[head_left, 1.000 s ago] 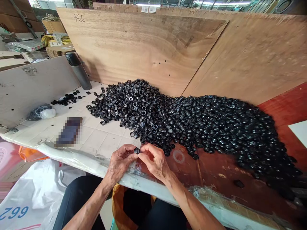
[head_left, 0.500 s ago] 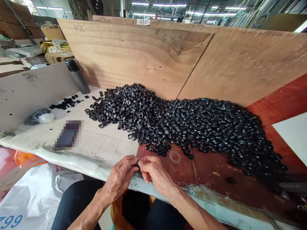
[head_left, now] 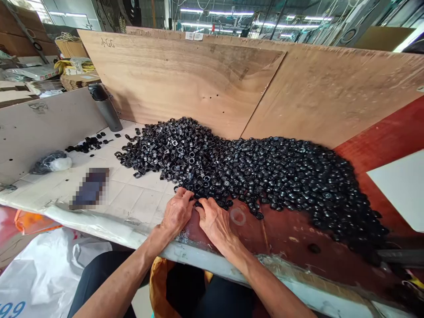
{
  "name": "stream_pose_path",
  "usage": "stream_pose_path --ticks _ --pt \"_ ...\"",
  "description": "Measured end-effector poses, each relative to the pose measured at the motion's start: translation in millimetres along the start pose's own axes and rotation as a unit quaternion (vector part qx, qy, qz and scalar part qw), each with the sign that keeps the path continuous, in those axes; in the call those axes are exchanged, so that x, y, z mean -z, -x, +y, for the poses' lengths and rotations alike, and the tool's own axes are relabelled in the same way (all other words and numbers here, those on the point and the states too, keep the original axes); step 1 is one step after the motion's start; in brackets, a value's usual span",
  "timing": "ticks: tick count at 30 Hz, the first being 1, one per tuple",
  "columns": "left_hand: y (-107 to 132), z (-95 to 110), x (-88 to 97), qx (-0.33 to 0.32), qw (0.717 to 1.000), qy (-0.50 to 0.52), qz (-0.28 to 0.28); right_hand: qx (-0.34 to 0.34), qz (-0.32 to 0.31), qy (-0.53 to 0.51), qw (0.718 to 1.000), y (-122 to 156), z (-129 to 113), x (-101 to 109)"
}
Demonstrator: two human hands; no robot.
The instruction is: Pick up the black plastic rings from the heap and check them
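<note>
A large heap of small black rings (head_left: 251,172), perhaps plastic or rubber, spreads across the work surface. My left hand (head_left: 177,213) rests at the heap's front edge, fingers curled down among the rings. My right hand (head_left: 215,225) lies beside it, fingertips also touching the edge of the heap. One dark ring (head_left: 198,204) shows between the two hands. I cannot tell whether either hand grips a ring, since the fingers hide what lies beneath them.
Behind the heap stand plywood boards (head_left: 179,79). To the left, on white tiles (head_left: 132,198), are a steel flask (head_left: 104,108), a small group of black pieces (head_left: 88,143), a plastic bag (head_left: 51,162) and a pixelated dark object (head_left: 90,188). A white sack (head_left: 43,278) lies below the front edge.
Both hands have moved forward from the front edge onto the heap's edge. The ring pinched between them earlier is no longer clearly visible. The view has tilted slightly.
</note>
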State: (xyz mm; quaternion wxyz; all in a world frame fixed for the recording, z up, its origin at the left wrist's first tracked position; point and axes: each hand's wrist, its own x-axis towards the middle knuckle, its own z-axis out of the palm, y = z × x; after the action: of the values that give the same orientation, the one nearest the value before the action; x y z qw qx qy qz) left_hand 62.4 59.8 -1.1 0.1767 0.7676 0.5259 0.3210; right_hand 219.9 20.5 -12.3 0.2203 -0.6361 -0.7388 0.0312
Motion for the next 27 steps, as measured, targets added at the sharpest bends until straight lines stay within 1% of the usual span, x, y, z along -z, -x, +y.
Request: stream_pose_path --ticks 4,9,13,15,18,20,21,23,25,27 --pt "12 -9 10.7 0.0 1.0 0.03 -0.008 0.001 0.006 -0.033 0.999 3 -4 -2" --pt "24 -22 20.9 0.029 0.999 0.036 0.016 0.01 0.012 -0.109 0.994 6 -3 -1" --pt "25 -19 20.7 0.066 0.996 0.048 0.044 0.024 0.032 -0.146 0.988 5 -1 1" --pt "21 -14 19.1 0.051 0.998 0.028 0.034 0.035 0.049 -0.159 0.985 4 0 0" --pt "14 -9 16.6 -0.016 1.0 -0.021 -0.006 0.045 0.067 -0.17 0.982 4 0 -1" --pt "10 -10 15.8 -0.059 0.997 -0.03 -0.026 0.048 0.074 -0.174 0.981 4 1 -1" --pt "10 -12 15.7 -0.068 0.997 -0.027 -0.027 0.047 0.076 -0.178 0.98 4 1 0" --pt "10 -14 15.7 -0.062 0.998 -0.018 -0.021 0.041 0.084 -0.187 0.978 4 1 1" --pt "11 -14 15.2 -0.039 0.999 -0.019 -0.012 0.026 0.098 -0.2 0.975 4 3 2" --pt "10 -11 13.6 -0.027 0.999 -0.035 -0.02 0.006 0.107 -0.22 0.969 3 4 1"
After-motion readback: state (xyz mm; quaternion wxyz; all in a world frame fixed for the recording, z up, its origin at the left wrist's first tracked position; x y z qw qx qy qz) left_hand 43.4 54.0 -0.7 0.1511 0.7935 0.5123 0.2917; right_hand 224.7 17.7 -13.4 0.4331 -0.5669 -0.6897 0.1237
